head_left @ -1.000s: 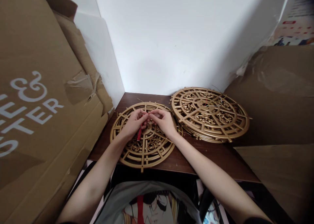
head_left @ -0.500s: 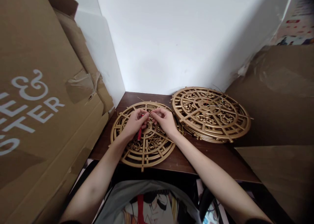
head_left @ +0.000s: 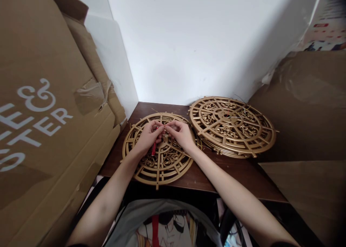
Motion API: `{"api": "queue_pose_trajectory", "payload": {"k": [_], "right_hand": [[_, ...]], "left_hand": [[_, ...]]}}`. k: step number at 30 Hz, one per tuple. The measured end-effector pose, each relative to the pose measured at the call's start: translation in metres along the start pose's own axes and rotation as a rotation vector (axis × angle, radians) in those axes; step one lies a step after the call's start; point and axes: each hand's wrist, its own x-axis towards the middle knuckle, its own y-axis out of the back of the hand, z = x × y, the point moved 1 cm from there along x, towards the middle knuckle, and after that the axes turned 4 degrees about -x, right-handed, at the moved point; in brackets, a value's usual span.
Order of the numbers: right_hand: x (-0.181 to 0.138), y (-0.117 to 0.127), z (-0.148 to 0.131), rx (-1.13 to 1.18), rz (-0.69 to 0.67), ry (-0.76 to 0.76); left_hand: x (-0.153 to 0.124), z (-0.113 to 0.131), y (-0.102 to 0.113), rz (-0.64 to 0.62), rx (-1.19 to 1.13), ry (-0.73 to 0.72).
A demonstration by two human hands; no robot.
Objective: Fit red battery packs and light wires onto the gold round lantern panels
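Note:
A round gold openwork disc (head_left: 159, 167) lies flat on the dark wooden table (head_left: 227, 173) in front of me. Both hands meet over its hub. My left hand (head_left: 147, 137) is closed round a thin red tool (head_left: 154, 149) that points down from the fist. My right hand (head_left: 181, 133) pinches something small at the hub, fingertips touching those of the left; what it holds is too small to make out. Thin gold wires stick out near the disc's rim.
A stack of similar gold discs (head_left: 232, 126) with loose wires sits at the right rear. A large printed cardboard box (head_left: 43, 110) leans along the left, more cardboard (head_left: 305, 106) stands on the right, and a white wall closes the back.
Almost nothing: the fingertips shifted slightly at the hub, and the camera moved a touch.

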Motion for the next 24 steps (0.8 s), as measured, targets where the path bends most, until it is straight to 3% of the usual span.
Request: {"api": "queue_pose_trajectory", "payload": {"k": [13,19,24], "right_hand": [[0.0009,0.0012,-0.0060,0.183,-0.031,-0.133],[0.0004,0.0015,-0.0069,0.154,-0.038,-0.117],[-0.0002,0.0001,-0.0081,0.153,-0.045,-0.101]], "left_hand": [[-0.0007,0.0009,0.0014,-0.055,-0.009,-0.006],[0.0039,-0.0047,0.0068,0.073,-0.143,-0.009],[0.0019,0.0002,0.0074,0.077,-0.170,-0.013]]}}
